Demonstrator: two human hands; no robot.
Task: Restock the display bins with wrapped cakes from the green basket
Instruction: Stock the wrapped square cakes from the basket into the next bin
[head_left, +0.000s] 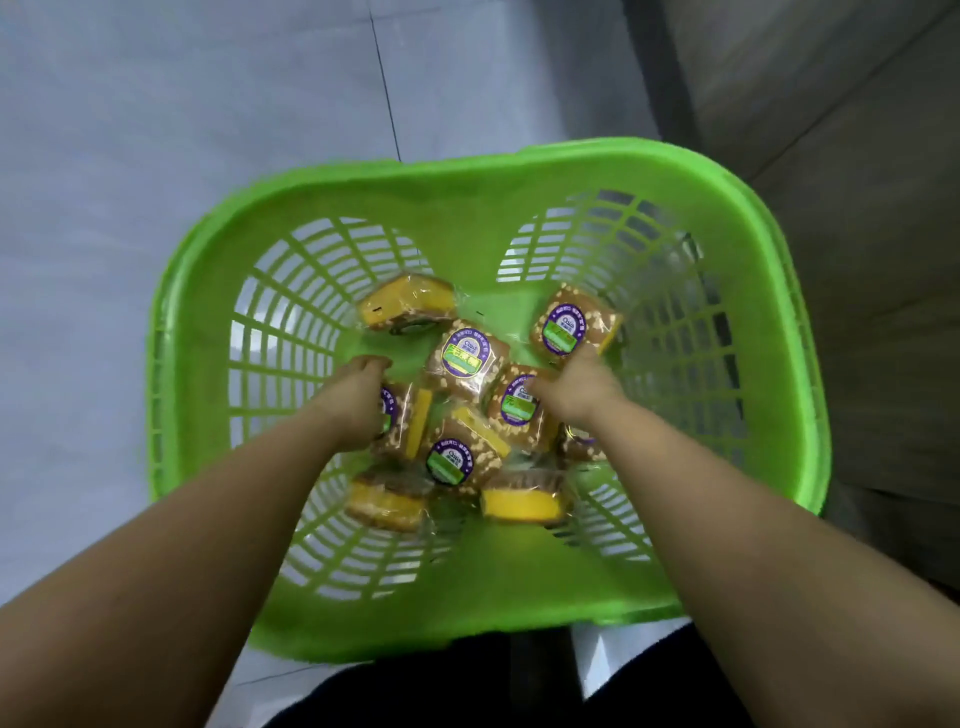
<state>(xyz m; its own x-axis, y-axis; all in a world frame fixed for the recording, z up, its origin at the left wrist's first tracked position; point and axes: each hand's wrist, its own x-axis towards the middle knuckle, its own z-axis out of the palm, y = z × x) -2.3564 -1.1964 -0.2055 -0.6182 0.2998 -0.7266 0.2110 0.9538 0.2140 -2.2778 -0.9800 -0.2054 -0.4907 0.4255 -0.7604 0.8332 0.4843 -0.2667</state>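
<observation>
A green basket (467, 218) is seen from above on a pale tiled floor (156, 130), and both hands are reached down into it, well apart from each other. About nine wrapped cakes lie loose on the basket's bottom, most of them between and just beyond the hands.

The left hand (358, 400) is laid over a wrapped cake (402, 421) that stands on edge, its yellow side turned up; the fingers are curled downward at the far side, but whether the cake is actually gripped cannot be told, since the fingertips are hidden and blurred. The right hand (582, 389) is placed between two labelled cakes: the far cake (569, 330) is touched at its near edge by the fingers, and the nearer cake (519, 405) lies just beside the thumb side. Whether either is pinched cannot be told.

Between the two hands a cake with a purple and green round label (467, 353) is seen lying flat, label up. Nearer the person than both hands, another labelled cake (452, 462) lies flat, flanked by two cakes turned on their sides (387, 501) (522, 499). Beyond the left hand a further cake (402, 304) lies alone near the slotted wall. Dark clothing (467, 691) is visible below the basket's near rim.
</observation>
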